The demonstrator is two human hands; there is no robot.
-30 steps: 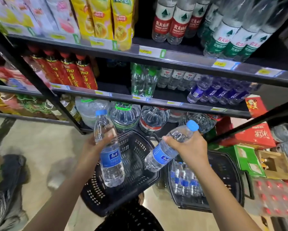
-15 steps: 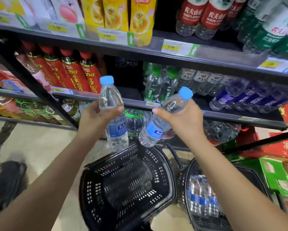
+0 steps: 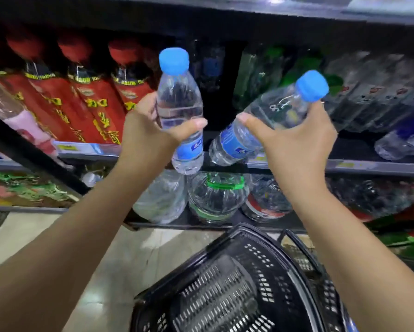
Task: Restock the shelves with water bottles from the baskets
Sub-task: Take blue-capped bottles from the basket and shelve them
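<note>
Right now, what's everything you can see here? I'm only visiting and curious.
Small bottles: two, clear with blue caps; left bottle upright, right bottle tilted, both before the middle shelf.
Red bottles: at least three, red, middle shelf, left.
Pink bottle: one, pink label, far left.
Green bottles: blurred, count unclear, middle shelf, behind.
Clear bottles: several, blurred, middle shelf, right.
Jugs: three, clear, bottom shelf.
Basket: one, black, on the floor.
Left hand: grips left bottle.
Right hand: grips right bottle.
</note>
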